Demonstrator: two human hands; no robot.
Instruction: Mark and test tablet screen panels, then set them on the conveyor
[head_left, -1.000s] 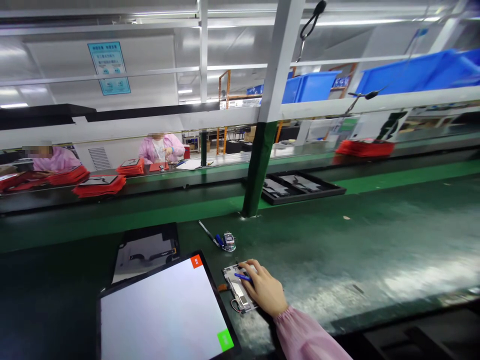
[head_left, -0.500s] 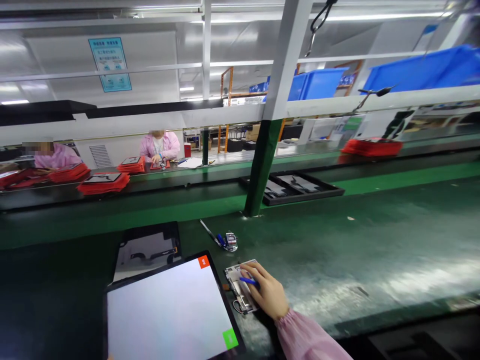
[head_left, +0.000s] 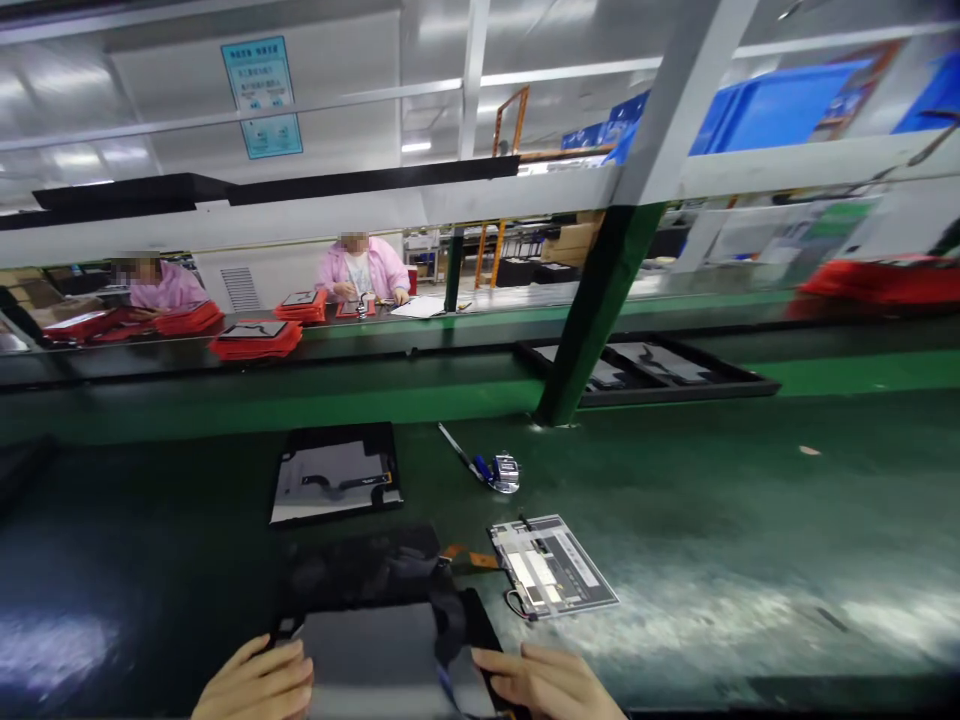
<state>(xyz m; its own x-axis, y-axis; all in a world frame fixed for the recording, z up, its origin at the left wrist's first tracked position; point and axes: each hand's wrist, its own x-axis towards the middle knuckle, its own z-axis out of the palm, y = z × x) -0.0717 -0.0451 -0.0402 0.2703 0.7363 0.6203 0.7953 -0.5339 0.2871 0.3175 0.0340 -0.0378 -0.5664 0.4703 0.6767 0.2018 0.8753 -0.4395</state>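
At the bottom, a display panel (head_left: 375, 650) is tilted in front of me with its grey back and dark flex cable in view. My left hand (head_left: 259, 680) is closed on its left edge, and my right hand (head_left: 547, 680) grips the right edge. Both hands are cut off by the frame's lower border. An orange ribbon cable (head_left: 472, 557) runs from behind the panel to a bare circuit board (head_left: 562, 570) lying on the bench. Beyond the board lies a silvery tool with blue parts (head_left: 495, 470); its kind is unclear.
Another panel (head_left: 334, 475) lies back up on the green bench (head_left: 750, 500). A slanted green and white post (head_left: 600, 300) rises from the bench beside a black tray (head_left: 675, 392) of panels. Across the bench, two people in pink work near red stacks (head_left: 255, 342).
The lit white screen has been turned, so its grey back now shows. My right hand has left the circuit board for the panel's edge, and my left hand has come into view.
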